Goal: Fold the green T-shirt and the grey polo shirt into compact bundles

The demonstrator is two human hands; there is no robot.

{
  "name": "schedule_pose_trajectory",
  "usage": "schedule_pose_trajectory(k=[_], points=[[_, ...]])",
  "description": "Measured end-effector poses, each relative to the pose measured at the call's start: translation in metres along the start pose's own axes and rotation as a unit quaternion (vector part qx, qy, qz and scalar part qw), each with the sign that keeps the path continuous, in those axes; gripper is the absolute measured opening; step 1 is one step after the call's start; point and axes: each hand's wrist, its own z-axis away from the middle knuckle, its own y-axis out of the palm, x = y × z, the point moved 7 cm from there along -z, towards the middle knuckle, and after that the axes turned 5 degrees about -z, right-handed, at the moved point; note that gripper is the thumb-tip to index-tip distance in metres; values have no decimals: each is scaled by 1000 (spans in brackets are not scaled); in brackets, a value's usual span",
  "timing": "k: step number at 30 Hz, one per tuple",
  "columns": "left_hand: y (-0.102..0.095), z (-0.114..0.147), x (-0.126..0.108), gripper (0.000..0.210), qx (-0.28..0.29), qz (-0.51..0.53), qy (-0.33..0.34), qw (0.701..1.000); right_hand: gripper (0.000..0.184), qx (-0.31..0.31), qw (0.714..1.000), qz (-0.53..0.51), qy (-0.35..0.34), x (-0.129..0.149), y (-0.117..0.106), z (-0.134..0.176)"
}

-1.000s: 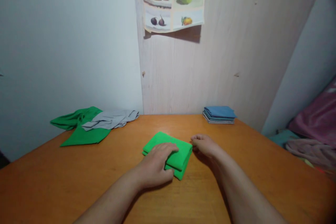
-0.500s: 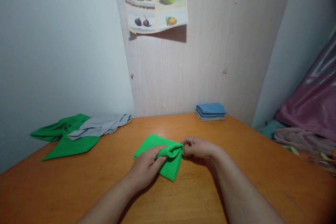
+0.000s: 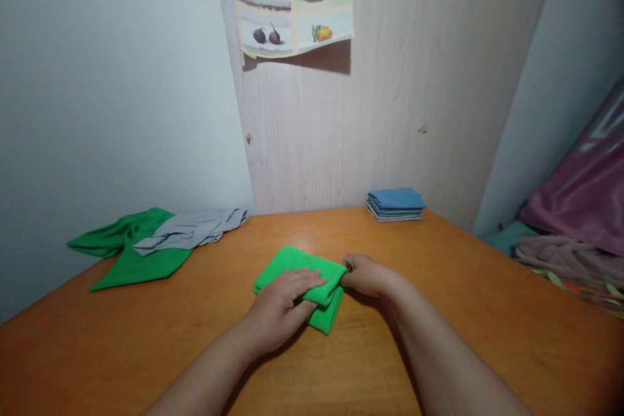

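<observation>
A bright green cloth [image 3: 312,260] lies folded in layers on the wooden table in front of me. My left hand [image 3: 287,299] rests across its near side. The fingers lie over the top layer and the thumb sits at the near fold, so the cloth is gripped between them. At the right corner my right hand [image 3: 363,275] pinches the cloth's edge, fingers closed. Part of the lower layer shows beneath the fold, and my left palm hides some of the near side.
Loose green fabric [image 3: 141,266] and a crumpled grey cloth [image 3: 195,231] lie at the table's left edge. A stack of folded cloths [image 3: 396,204], blue on top, stands at the back right. Beyond the right edge are heaped fabrics [image 3: 560,257]. Fruit pictures [image 3: 295,6] hang on the wall.
The bunched top layer has been turned down toward me and now lies flatter over the lower layer. My left fingers have spread further over it. My right hand still pinches the corner.
</observation>
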Motion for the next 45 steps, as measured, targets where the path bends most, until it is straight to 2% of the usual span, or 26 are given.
schedule_pose_trajectory(k=[10, 18, 24, 29, 37, 42, 45], points=[[6, 2, -1, 43, 49, -41, 5, 998, 9, 3, 1000, 26, 1, -1, 2, 0], [4, 1, 3, 39, 36, 6, -13, 999, 12, 10, 999, 30, 5, 2, -1, 2], [8, 4, -3, 43, 108, -29, -10, 994, 17, -7, 999, 35, 7, 3, -3, 6], [5, 6, -9, 35, 81, -46, -3, 996, 14, -17, 999, 41, -1, 4, -6, 7], [8, 5, -11, 33, 66, -61, -11, 996, 4, -103, 992, 68, -14, 12, -18, 4], [7, 5, -13, 36, 53, -64, -5, 996, 14, -177, 982, 65, -25, 20, -36, 5], [3, 4, -12, 48, 40, -62, 4, 997, 15, -205, 975, 26, -78, 33, -43, 10]])
